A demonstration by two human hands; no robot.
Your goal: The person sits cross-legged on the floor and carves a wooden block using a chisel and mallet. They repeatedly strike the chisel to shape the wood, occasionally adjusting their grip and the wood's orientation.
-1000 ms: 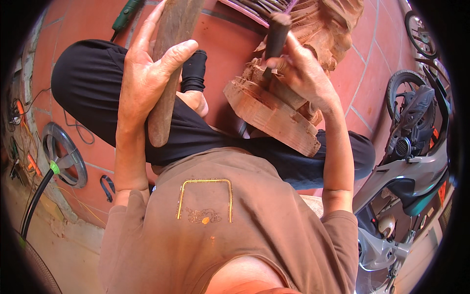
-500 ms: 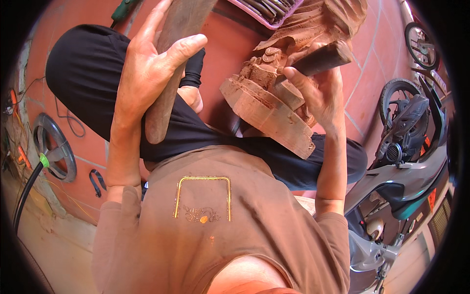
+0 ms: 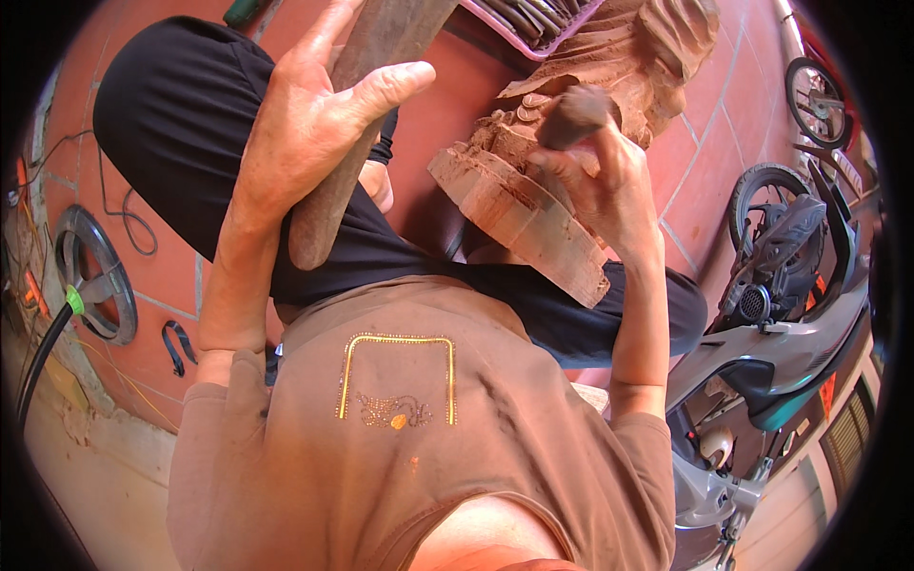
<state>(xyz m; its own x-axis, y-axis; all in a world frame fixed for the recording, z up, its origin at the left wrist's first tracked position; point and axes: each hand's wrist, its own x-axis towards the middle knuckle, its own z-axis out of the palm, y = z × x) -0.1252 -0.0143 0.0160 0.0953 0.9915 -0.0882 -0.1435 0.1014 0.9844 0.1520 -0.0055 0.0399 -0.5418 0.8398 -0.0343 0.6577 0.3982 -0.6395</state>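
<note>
My left hand holds a long, flat wooden mallet, its thumb stretched across the front and the fingers behind. The mallet slants over my left leg, and its upper end runs out of view. My right hand is closed round a dark-handled chisel; the handle's butt points toward me and the blade is hidden. That hand is at the near part of a reddish-brown wood carving, which has a thick curved base and flowing, folded shapes farther off. The base rests by my right leg.
A pink tray of several chisels stands at the far side. Grey motorbikes are on the right. At left a grey wheel-like ring with a black hose and a dark strap lie on the red tiles.
My left hand and the mallet have shifted right. My right hand has turned and moved slightly left, so the chisel handle now tips toward me. The view has shifted a little.
</note>
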